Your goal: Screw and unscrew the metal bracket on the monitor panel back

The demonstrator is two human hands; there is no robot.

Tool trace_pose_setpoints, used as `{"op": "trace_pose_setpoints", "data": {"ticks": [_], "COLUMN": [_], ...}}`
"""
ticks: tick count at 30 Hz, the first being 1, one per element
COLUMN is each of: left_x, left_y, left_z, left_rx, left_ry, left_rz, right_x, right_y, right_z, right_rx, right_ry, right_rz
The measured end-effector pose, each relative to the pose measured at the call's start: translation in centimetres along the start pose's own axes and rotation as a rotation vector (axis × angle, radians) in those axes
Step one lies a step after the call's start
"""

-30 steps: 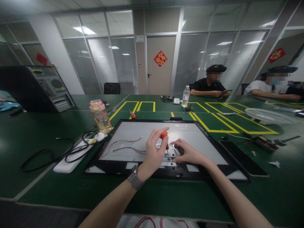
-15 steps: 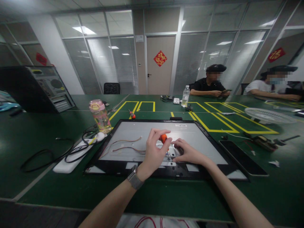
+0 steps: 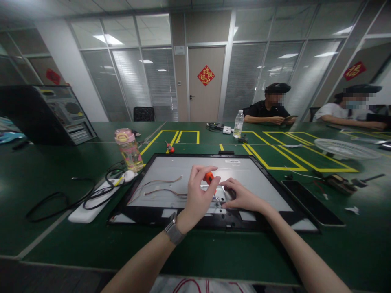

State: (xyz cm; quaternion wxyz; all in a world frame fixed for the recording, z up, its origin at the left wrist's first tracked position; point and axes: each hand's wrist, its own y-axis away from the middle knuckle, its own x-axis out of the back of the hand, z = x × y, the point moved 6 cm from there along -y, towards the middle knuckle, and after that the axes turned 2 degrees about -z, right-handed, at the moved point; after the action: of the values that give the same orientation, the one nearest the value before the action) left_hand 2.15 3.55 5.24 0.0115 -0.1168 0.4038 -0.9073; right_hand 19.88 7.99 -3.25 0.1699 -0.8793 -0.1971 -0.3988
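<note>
A flat display panel (image 3: pixel 244 171) with a grey back and black frame lies in front of me. My left hand (image 3: pixel 198 187) is closed on an orange-handled screwdriver (image 3: pixel 209 177), thumb and fingers around the handle. The shaft slants down to a small shiny metal bracket (image 3: pixel 222 194) near the panel's front edge. My right hand (image 3: pixel 241 196) grips this bracket from the right, thumb in front and fingers behind; its fingertips are partly hidden. Thin brown cables (image 3: pixel 165 191) run across the panel left of my hands.
To the left are a white power strip (image 3: pixel 91 205) with black cords, a pink-lidded bottle (image 3: pixel 130 150) and a computer case (image 3: pixel 51 114). A black phone (image 3: pixel 311 203) lies right of the panel. Behind it is a red-tipped tool (image 3: pixel 171 149). Two people sit across the table.
The orange screwdriver handle has shifted and tilted slightly to the left in my left hand. My right hand stays at the bracket.
</note>
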Motion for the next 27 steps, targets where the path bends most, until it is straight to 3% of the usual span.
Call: {"op": "trace_pose_setpoints", "data": {"ticks": [14,20,24,27], "left_x": [-0.2,-0.1,0.9,2.7], "left_y": [-0.2,-0.7,-1.4,-2.4], "left_z": [-0.4,-0.3,-0.3,-1.0], "left_rx": [0.051,-0.048,-0.056,0.015], "left_ry": [-0.016,-0.080,-0.096,-0.026], "left_rz": [-0.061,-0.059,-0.010,0.064], "right_x": [0.0,0.0,-0.1,-0.1], "right_y": [0.1,0.0,0.0,0.0], "right_z": [0.1,0.2,0.1,0.1], "right_rx": [-0.025,-0.011,-0.018,-0.034], "right_ry": [0.000,-0.008,-0.028,-0.044], "right_rz": [-0.011,-0.012,-0.013,-0.022]}}
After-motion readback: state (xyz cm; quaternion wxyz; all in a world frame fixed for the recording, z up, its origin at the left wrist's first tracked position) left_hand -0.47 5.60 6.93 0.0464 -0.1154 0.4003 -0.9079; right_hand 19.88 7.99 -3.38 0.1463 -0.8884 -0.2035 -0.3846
